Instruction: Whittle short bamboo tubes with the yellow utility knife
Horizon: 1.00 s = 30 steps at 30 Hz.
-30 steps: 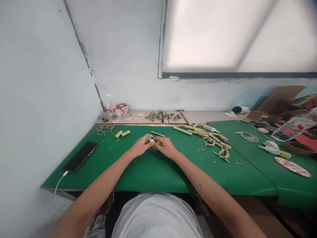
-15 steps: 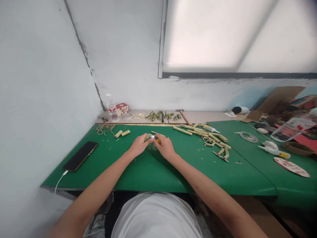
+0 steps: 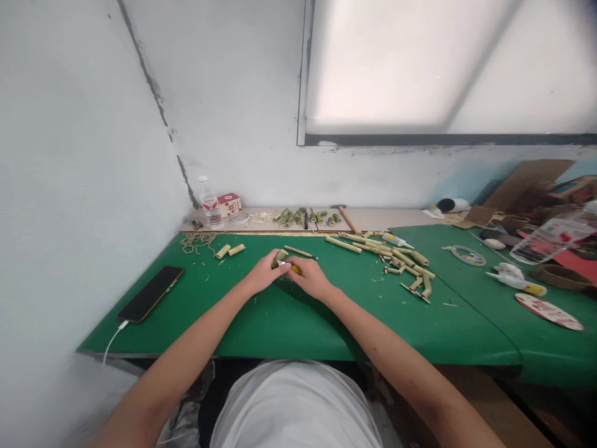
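Both my hands meet over the middle of the green table [image 3: 280, 317]. My left hand [image 3: 262, 272] is closed around a short greenish bamboo piece [image 3: 280, 257]. My right hand [image 3: 311, 277] is closed on a small tool with a yellow handle [image 3: 295, 269], its pale tip resting against the bamboo piece. A thin stick [image 3: 300, 252] lies just beyond my fingers. Two short bamboo tubes [image 3: 230, 251] lie to the left, and a heap of bamboo sticks and offcuts [image 3: 392, 258] lies to the right.
A black phone [image 3: 150, 294] on a white cable lies at the left edge. At the back, a wooden board holds a water bottle [image 3: 210, 204], a red box [image 3: 230, 204], tape, more bamboo bits and a hammer [image 3: 347, 218]. Glue bottles, discs and cardboard clutter the right.
My hands have stayed together at the same spot, shifting only slightly; the yellow-handled tool has turned a little against the bamboo piece. The camera has barely moved.
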{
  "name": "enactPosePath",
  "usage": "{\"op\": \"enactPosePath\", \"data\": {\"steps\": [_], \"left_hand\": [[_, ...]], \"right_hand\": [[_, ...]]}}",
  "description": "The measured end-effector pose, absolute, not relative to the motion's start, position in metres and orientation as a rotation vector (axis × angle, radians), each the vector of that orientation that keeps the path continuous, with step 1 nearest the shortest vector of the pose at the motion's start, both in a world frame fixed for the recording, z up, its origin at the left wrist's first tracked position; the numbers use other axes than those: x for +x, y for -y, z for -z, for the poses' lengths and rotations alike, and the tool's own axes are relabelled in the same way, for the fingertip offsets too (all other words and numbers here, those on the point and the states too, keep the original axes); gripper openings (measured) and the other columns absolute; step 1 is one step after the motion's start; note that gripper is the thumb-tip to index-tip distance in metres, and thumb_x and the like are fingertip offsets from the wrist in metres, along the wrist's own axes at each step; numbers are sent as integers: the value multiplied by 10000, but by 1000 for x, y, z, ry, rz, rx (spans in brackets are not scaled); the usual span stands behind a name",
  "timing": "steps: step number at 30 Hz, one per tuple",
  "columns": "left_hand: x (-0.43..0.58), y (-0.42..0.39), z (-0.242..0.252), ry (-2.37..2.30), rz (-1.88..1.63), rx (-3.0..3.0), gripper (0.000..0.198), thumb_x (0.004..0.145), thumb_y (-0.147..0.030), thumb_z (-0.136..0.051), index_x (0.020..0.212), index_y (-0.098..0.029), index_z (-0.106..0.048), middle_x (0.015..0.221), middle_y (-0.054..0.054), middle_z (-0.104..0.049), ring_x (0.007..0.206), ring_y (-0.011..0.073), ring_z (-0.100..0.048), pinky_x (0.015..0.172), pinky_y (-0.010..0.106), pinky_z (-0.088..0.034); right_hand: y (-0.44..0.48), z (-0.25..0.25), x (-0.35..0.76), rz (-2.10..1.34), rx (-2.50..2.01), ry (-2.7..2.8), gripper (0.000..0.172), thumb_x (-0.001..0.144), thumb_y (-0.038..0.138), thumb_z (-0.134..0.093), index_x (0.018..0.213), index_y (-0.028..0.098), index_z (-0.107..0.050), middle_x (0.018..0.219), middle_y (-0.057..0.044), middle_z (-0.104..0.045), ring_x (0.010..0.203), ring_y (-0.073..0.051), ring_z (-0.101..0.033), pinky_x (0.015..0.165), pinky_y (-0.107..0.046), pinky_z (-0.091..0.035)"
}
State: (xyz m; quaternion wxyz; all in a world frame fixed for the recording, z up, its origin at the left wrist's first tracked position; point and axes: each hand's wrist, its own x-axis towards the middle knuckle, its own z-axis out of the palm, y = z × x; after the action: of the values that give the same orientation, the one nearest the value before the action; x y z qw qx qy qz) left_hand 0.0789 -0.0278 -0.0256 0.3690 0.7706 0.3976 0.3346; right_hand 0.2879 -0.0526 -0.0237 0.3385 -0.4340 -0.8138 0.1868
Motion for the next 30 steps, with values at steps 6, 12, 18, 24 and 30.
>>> {"op": "enactPosePath", "data": {"steps": [6,12,18,24,30], "left_hand": [[78,28,27,-991,-862,1989,455,1022,-654,-611,1106,-207,-603,902,-5,-589,781,172,-536,705,284,-409],[77,28,28,-1018,-864,2040,446,1029,-648,-594,1107,-209,-605,903,-4,-607,785,180,-552,710,290,-409],[78,27,23,-1104,-861,2145,483,1042,-696,-534,1027,-216,-580,813,-8,-629,734,198,-576,652,298,-341],[83,30,18,-1236,-923,2153,502,1032,-692,-540,833,-243,-435,726,-24,-543,668,180,-500,635,307,-293],[86,32,15,-1286,-912,2123,508,1032,-682,-534,807,-241,-421,723,-31,-532,667,168,-478,636,307,-287]], "right_hand": [[51,25,290,-503,-1080,2106,208,1061,368,-580,1040,240,-744,889,-37,-768,774,-206,-663,692,-285,-392],[50,27,291,-488,-1124,2107,203,1051,354,-597,1088,240,-761,896,-34,-779,761,-205,-672,680,-285,-397],[53,27,288,-386,-1173,2077,305,1099,448,-563,1127,236,-780,945,-59,-808,812,-219,-710,710,-293,-434],[53,31,285,-305,-1247,1977,303,1075,406,-596,1234,224,-778,1115,-99,-833,968,-249,-756,836,-317,-517],[53,34,282,-275,-1304,1934,307,1082,415,-587,1250,243,-776,1217,-94,-838,1055,-269,-775,867,-338,-537]]}}
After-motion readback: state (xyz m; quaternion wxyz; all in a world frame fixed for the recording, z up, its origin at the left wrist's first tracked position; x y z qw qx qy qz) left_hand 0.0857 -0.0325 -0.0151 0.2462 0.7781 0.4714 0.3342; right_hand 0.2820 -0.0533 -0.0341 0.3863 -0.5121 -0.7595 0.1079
